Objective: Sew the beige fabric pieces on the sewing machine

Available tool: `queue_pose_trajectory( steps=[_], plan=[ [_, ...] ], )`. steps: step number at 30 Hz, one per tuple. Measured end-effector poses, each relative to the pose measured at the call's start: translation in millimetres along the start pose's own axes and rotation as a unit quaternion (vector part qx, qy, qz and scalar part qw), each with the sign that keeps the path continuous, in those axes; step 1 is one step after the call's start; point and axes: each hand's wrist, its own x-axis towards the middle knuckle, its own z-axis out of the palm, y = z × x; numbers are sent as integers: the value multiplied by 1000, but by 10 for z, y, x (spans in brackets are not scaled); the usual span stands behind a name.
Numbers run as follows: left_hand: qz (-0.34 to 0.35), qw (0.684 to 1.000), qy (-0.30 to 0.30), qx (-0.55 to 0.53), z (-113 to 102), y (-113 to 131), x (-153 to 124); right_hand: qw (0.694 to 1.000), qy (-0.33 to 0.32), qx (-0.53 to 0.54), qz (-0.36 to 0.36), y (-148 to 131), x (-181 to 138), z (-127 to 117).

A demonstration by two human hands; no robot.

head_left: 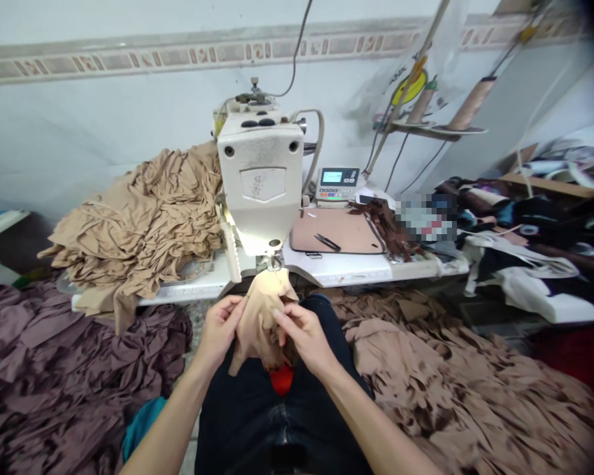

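Note:
A piece of beige fabric [260,313] hangs from the needle area of a white sewing machine [260,165], over my lap. My left hand [222,323] pinches the fabric's left edge between thumb and fingers. On the other side, my right hand [304,333] grips its right part, thumb on top. The machine's lamp lights the upper end of the cloth, near the presser foot [274,262]. Where exactly the needle meets the fabric is too small to tell.
Beige cloth [153,211] is heaped left of the machine. Thread snips [327,242] lie on a pink mat [344,227] beside a control panel [337,183]. Purple cloth [79,363] and brown cloth [455,376] are piled low on either side. Thread cones [472,104] stand at right.

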Motion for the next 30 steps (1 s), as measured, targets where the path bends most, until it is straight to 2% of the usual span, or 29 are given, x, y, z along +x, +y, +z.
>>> queue_pose_trajectory(
  steps=[4, 7, 9, 11, 14, 16, 18, 21, 25, 27, 30],
  plan=[
    [44, 993, -83, 77, -114, -56, -70, 995, -53, -76, 23, -126, -191, -293],
    [87, 988, -81, 101, -92, -34, -113, 975, -106, -197, -11, -239, -305, -405],
    [82, 987, -93, 106, -2, -17, -160, 949, -150, -276, -39, -314, -359, -412],
    [57, 974, -185, 118, 115, -26, -220, 921, -202, -328, -52, -386, -395, -395],
    [10, 922, -369, 116, 241, -107, -304, 901, -250, -351, -55, -481, -420, -400],
    [-17, 902, -420, 100, 246, -180, -336, 900, -252, -352, -50, -524, -414, -443],
    [-40, 915, -392, 86, 195, -229, -345, 907, -240, -342, -45, -539, -393, -498],
    [-41, 951, -297, 76, 86, -219, -328, 931, -193, -306, -48, -509, -339, -544],
    [-4, 975, -217, 55, 2, -100, -270, 956, -87, -273, -57, -444, -245, -486],
    [20, 978, -201, 53, -16, -33, -227, 961, -52, -263, -65, -447, -205, -429],
    [102, 970, -186, 117, -32, 61, -150, 958, -21, -267, -103, -514, -176, -352]
  ],
)
